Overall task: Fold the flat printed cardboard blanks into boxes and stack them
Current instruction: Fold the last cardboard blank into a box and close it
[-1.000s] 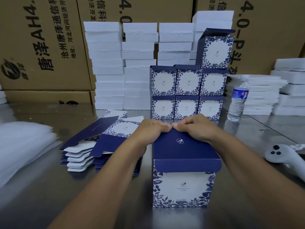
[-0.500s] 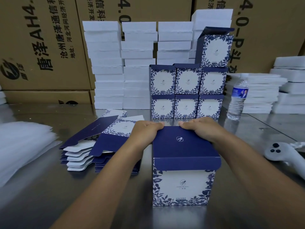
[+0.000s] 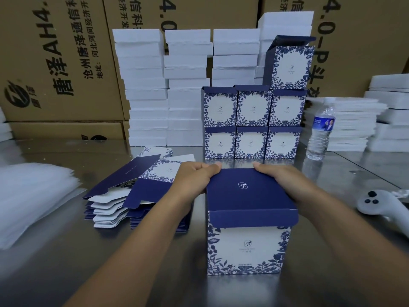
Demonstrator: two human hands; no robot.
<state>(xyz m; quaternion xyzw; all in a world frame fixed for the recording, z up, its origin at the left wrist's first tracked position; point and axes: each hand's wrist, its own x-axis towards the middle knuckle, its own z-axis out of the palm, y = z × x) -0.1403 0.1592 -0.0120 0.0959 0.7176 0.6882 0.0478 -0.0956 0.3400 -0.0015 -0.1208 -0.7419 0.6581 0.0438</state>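
Reflecting the goods above it, a brushed metal worktable [image 3: 66, 258] fills the foreground, with printed brown shipping cartons [image 3: 57, 63] walling the back and columns of white foam trays [image 3: 143, 89] stacked before them. Folded box [image 3: 247, 220], navy lid over a blue floral front, stands upright near the table's front edge. Left hand [image 3: 194, 180] clasps the lid's far left corner, right hand [image 3: 281, 180] the far right corner; both are curled closed onto the lid, fingertips lost over the back edge. Finished stack [image 3: 252, 122] sits beyond, two rows of three, a seventh on top with its flap raised. Flat blanks [image 3: 132, 191] fan out left of the box, partly under the left forearm. Water bottle [image 3: 321, 131] and white controller [image 3: 376, 204] lie right; a blurred translucent heap [image 3: 33, 196] lies left, material unclear.
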